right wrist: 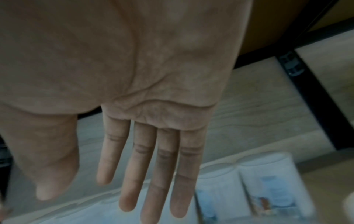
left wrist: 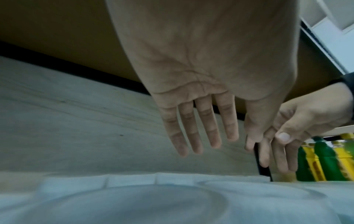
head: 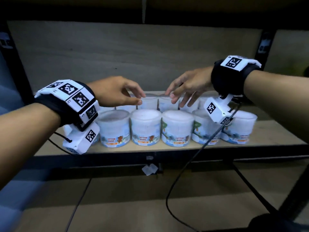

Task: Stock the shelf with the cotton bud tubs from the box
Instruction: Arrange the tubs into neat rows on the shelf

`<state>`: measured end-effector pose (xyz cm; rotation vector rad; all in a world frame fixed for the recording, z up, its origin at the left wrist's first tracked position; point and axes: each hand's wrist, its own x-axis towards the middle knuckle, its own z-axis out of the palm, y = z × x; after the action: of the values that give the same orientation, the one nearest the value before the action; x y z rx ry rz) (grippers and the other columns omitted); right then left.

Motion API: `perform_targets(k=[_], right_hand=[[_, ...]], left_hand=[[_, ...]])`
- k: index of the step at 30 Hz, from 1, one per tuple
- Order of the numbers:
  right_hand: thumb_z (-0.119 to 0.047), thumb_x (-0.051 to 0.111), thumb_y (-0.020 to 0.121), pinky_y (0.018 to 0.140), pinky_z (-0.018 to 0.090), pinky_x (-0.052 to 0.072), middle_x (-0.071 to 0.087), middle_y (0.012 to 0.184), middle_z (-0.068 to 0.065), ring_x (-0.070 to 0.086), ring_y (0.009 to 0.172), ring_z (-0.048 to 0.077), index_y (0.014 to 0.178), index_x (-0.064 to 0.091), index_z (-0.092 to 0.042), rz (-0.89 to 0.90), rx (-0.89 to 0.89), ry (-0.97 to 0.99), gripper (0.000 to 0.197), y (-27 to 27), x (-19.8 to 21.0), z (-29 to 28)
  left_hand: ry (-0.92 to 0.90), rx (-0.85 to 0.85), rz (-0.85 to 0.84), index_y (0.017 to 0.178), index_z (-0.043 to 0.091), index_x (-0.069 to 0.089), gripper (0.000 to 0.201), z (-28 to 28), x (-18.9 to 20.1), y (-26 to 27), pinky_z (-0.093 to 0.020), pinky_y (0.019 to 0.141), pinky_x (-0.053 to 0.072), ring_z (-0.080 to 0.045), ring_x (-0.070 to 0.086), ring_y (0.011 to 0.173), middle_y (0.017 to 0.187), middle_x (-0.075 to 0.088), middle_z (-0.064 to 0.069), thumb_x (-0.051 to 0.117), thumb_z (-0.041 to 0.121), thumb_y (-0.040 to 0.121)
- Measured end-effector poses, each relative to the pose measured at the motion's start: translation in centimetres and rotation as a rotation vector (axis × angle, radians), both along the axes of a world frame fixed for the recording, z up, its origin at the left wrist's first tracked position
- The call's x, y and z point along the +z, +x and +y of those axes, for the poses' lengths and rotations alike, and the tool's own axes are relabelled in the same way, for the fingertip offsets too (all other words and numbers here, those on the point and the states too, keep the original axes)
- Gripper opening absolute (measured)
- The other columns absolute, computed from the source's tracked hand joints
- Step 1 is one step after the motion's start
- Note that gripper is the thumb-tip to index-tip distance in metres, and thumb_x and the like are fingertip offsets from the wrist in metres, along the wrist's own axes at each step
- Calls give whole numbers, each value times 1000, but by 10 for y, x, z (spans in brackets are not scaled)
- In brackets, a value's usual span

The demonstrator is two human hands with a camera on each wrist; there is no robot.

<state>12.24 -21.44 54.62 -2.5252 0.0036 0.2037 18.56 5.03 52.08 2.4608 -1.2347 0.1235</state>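
Note:
Several white cotton bud tubs (head: pixel 145 127) with blue and orange labels stand in two rows on the wooden shelf (head: pixel 274 131). My left hand (head: pixel 117 92) hovers over the back row at centre left, fingers straight and relaxed, holding nothing. My right hand (head: pixel 185 88) hovers over the back row at centre right, fingers spread and empty. The left wrist view shows my left hand (left wrist: pixel 201 136) open above tub lids (left wrist: pixel 153 201), with my right hand (left wrist: pixel 298 136) beside it. In the right wrist view my right hand (right wrist: pixel 153 174) is open above tubs (right wrist: pixel 268 186). The box is out of view.
The shelf's black front rail (head: pixel 150 158) and black uprights (head: pixel 264 47) frame the bay; a lower shelf (head: pixel 117 198) lies below. A black cable (head: pixel 180 173) hangs from my right wrist across the tubs. Green and yellow bottles (left wrist: pixel 325 159) stand in the neighbouring bay.

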Motion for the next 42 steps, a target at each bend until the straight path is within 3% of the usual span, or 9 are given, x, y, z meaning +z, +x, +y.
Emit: perform_targets(k=[3,6,10,16,19,23,29,35,42], right_hand=[[-22,66,95,86,42,58,74,112,9,72,90,26,121,66,-16,18,-70,-12,27,-9,2,-49],[-22,67,94,87,43,58,73,112,9,73,89,24,120,67,-17,35,-141,-60,26,-13,6,-93],[-29,70,90,87,41,56,73,110,7,71,90,24,115,67,-19,41,-246,-249,27,-14,7,-140],[-54,79,74,72,32,61,72,102,-2,74,82,16,111,66,-31,73,-330,-478,46,-2,8,-183],[-57,79,72,71,31,60,64,111,-5,73,86,17,122,58,-35,83,-334,-501,57,10,5,-185],[-58,77,74,73,31,58,55,105,-12,70,90,19,130,51,-37,97,-343,-478,65,35,-7,-182],[-54,80,74,86,43,58,47,121,1,65,98,29,138,48,-32,103,-372,-446,75,67,-23,-177],[-45,76,82,61,30,56,50,127,8,60,77,23,135,54,-16,147,-349,-517,64,81,-27,-170],[-41,77,82,81,41,59,55,130,15,68,101,41,126,60,-13,146,-360,-544,54,81,-27,-165]], left_hand=[[31,-86,10,113,32,69,25,-42,9,3,-4,71,45,-5,68,92,105,70,21,69,36,88],[49,-154,-8,113,34,68,27,-80,19,9,-19,82,49,-3,68,92,106,70,20,70,39,87],[90,-175,-51,114,39,66,27,-125,31,20,-26,91,52,-2,67,95,108,68,23,69,41,87],[103,-136,-117,111,34,67,27,-184,29,52,-16,82,47,-6,67,90,108,69,19,71,39,85],[170,-117,-161,114,34,65,32,-209,21,70,-14,81,44,5,61,89,109,68,17,71,43,84],[335,-57,-209,121,36,60,40,-241,12,87,-21,85,37,-9,56,98,116,62,15,67,50,84],[474,-2,-145,137,33,47,59,-269,-4,100,-26,103,36,-15,49,125,139,51,7,66,53,85],[508,42,-138,135,34,52,54,-280,-8,101,-23,94,32,-15,44,130,143,48,4,66,48,85],[496,47,-117,133,33,56,47,-277,-8,98,-25,102,36,-13,48,124,136,53,5,65,40,88]])
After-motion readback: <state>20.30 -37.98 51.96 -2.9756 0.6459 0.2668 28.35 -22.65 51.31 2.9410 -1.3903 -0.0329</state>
